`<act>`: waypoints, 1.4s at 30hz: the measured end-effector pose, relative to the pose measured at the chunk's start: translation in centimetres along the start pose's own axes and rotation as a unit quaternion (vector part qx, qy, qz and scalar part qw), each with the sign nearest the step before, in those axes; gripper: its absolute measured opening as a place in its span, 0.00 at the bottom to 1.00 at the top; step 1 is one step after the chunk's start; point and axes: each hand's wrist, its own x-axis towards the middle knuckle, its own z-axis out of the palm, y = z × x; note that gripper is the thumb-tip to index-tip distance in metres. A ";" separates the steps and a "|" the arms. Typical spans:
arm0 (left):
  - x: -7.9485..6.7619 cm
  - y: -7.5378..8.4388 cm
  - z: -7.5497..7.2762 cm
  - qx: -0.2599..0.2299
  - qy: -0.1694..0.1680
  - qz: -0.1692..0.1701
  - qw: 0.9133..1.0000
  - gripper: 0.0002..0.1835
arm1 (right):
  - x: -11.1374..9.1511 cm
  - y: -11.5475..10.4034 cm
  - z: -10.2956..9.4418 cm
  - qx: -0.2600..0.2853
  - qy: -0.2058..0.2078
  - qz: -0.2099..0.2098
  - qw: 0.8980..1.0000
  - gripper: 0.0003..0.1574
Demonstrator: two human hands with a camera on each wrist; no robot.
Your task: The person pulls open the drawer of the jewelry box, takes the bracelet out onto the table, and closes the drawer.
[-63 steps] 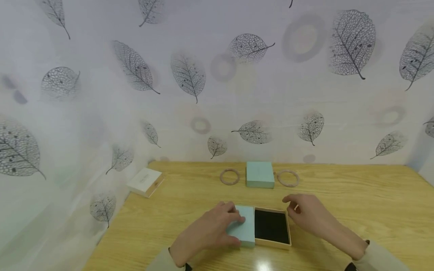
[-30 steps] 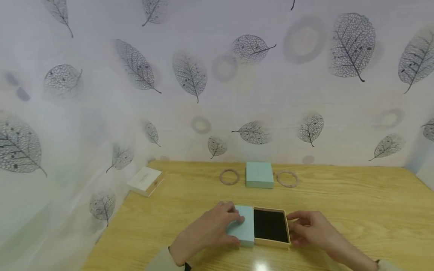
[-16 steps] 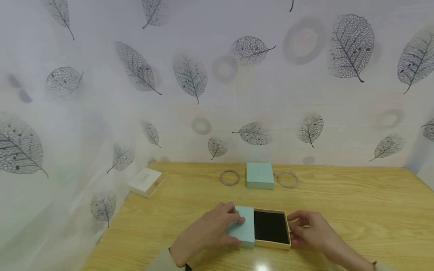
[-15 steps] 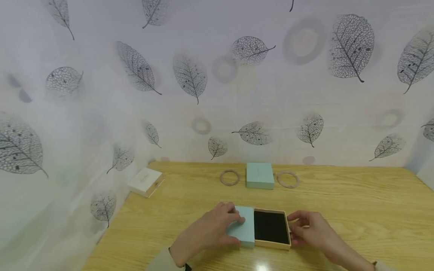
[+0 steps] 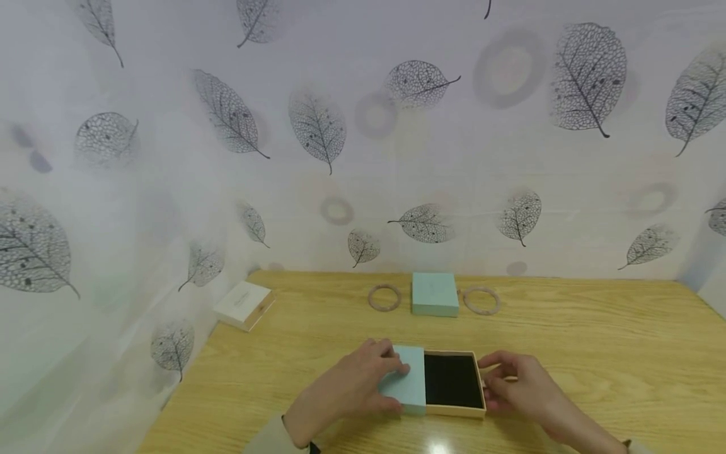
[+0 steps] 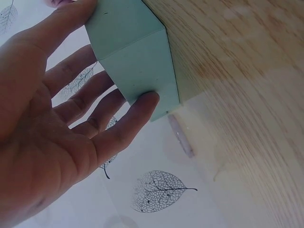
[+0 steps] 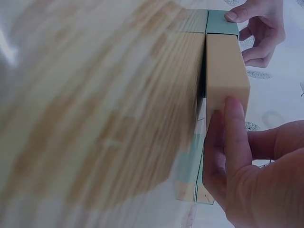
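Observation:
In the head view a jewelry box lies near the table's front: a mint-green sleeve [image 5: 413, 378] with a tan drawer [image 5: 455, 410] pulled out to the right. Black padding [image 5: 452, 379] lines the drawer. My left hand [image 5: 353, 381] grips the sleeve from the left, thumb on the near side and fingers over the top and far side. At the drawer's right end is my right hand [image 5: 524, 384]. A finger [image 7: 236, 126] of it presses flat against the tan end face in the right wrist view. The drawer's left part is hidden inside the sleeve.
A second mint-green box [image 5: 435, 294] stands at the back of the wooden table [image 5: 595, 340], between two pale bangles, the left bangle [image 5: 384, 297] and the right bangle [image 5: 482, 301]. A white box [image 5: 244, 305] sits at the left edge. A leaf-patterned curtain [image 5: 363, 157] rises behind.
My right hand came down to the drawer's end from above and to its right. Since half a second ago the drawer has shifted slightly left into the sleeve. The left hand stays put.

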 end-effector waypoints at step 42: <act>-0.2 0.3 0.3 -0.016 0.010 -0.004 1.000 0.23 | 0.1 -0.9 1.2 0.019 0.019 0.033 0.999 0.20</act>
